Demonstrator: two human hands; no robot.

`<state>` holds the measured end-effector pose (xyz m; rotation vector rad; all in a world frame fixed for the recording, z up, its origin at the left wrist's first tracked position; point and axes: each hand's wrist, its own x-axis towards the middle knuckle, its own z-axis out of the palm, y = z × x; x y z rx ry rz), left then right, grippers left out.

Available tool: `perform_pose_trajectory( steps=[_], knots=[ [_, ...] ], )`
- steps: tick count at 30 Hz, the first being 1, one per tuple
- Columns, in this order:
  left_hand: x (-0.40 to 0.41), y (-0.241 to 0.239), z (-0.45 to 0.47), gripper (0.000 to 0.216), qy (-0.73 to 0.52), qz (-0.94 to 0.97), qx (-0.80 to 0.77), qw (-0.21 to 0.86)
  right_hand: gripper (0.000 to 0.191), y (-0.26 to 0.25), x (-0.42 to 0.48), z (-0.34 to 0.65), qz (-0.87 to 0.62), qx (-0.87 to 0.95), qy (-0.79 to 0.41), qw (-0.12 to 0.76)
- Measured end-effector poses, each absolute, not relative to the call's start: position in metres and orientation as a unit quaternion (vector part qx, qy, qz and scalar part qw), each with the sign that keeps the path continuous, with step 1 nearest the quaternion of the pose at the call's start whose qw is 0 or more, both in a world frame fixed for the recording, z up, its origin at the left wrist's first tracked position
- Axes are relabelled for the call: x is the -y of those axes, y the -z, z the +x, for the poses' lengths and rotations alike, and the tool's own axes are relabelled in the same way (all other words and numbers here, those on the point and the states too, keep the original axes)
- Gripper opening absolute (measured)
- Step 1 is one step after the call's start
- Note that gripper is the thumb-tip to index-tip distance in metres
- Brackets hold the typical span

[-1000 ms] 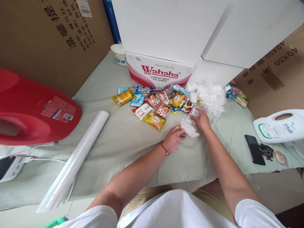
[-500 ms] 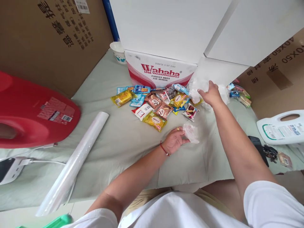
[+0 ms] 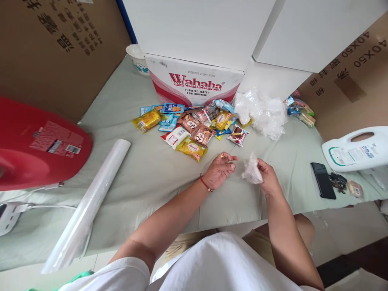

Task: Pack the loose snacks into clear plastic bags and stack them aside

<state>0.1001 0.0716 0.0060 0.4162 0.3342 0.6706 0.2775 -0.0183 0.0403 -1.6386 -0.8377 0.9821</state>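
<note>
Crumpled clear plastic (image 3: pixel 252 169), probably a bag, is pinched in my right hand (image 3: pixel 268 176), above the cloth near the front. Just left of it, my left hand (image 3: pixel 218 169) holds nothing, its thumb and index finger apart and the other fingers curled. A red cord circles that wrist. Beyond my left hand lies a heap of wrapped snacks, among them a yellow packet (image 3: pixel 192 148), brown packets (image 3: pixel 203 134), a white-and-red packet (image 3: pixel 175 136) and a purple-and-white packet (image 3: pixel 238 135). A pile of crumpled clear plastic (image 3: pixel 263 113) sits to the right of the heap.
Behind the snacks stands a Wahaha carton (image 3: pixel 194 83), with a paper cup (image 3: pixel 138 60) beside it. A red jug (image 3: pixel 39 141) and a clear plastic roll (image 3: pixel 91 202) are at left. A white bottle (image 3: pixel 357 149), phone (image 3: pixel 323 180) and keys (image 3: pixel 338 182) are at right.
My right hand has come back from the plastic pile toward me and now holds the crumpled piece. My left hand, which had that piece, has let go of it.
</note>
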Motion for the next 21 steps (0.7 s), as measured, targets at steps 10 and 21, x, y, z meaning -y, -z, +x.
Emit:
perform_pose_trajectory(
  steps=[10,21],
  knots=[
    [-0.058,0.005,0.110,0.049,-0.262,0.415,-0.200,0.848,0.029,-0.030,0.021,0.255,-0.645,0.328,-0.394,0.568],
    [-0.063,-0.001,0.105,0.052,-0.274,0.334,-0.198,0.880,0.021,-0.029,0.032,0.277,-0.592,0.185,-0.367,0.694]
  ],
)
